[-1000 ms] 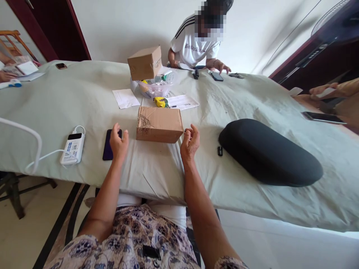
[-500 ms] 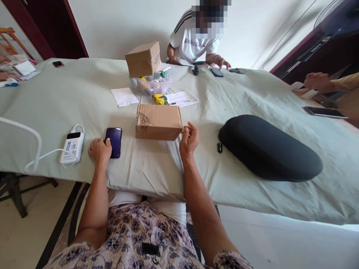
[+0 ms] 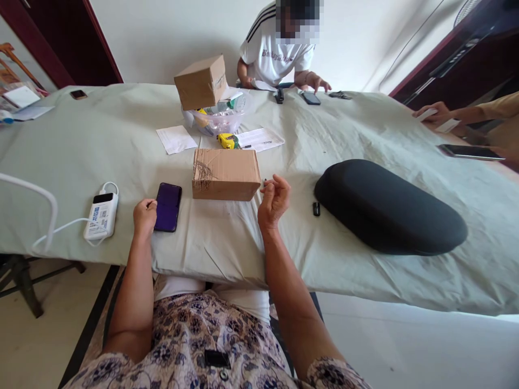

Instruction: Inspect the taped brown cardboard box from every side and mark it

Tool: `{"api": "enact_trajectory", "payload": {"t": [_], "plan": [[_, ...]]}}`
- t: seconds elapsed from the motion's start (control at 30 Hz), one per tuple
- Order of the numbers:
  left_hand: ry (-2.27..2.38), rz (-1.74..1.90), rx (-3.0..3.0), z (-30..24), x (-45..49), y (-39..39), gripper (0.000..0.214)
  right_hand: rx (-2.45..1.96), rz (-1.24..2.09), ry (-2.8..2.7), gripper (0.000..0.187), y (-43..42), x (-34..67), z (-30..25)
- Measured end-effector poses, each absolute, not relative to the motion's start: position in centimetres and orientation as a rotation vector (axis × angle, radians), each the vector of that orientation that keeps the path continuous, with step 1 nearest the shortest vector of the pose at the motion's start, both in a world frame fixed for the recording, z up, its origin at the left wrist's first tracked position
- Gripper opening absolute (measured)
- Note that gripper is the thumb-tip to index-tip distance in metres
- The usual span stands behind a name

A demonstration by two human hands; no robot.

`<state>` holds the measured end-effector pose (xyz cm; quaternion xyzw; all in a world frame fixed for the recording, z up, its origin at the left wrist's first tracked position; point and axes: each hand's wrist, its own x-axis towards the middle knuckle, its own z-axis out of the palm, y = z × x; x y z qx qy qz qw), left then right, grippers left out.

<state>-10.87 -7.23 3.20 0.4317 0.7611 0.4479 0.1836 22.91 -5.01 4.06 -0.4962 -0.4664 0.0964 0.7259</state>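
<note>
A brown cardboard box (image 3: 226,174) lies on the pale green cloth of the table (image 3: 101,146) in front of me. My right hand (image 3: 273,201) hovers by the box's right end with fingers curled in a pinch on a small dark thing I cannot make out. My left hand (image 3: 144,215) rests on the cloth as a loose fist, touching the left edge of a dark purple phone (image 3: 167,206). A white power bank (image 3: 100,215) with a white cable lies left of that hand.
A black padded case (image 3: 389,208) and a small black item (image 3: 316,208) lie to the right. Farther back are a yellow tape measure (image 3: 227,141), papers (image 3: 177,139), and a plastic tub (image 3: 217,120) under another box (image 3: 200,81). A person in white sits opposite; another person's hand (image 3: 430,114) is at right.
My left hand has left the top of the phone, dropped to its left side and closed. My right hand has closed its fingers into a pinch by the box.
</note>
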Motion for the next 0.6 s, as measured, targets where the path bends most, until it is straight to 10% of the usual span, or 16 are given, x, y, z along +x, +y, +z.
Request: {"api": "enact_trajectory", "payload": {"t": [0.43,0.6], "plan": [[1.558,1.805,0.775,4.2,-8.7,-11.5,0.058,-0.883,1.343,-1.696,0.055,-6.9,21.2,4.5],[1.271,1.805,0.782,5.9,-4.2,-12.3,0.061,-0.719,1.901,-1.964,0.096,-7.2,19.9,4.1]]}}
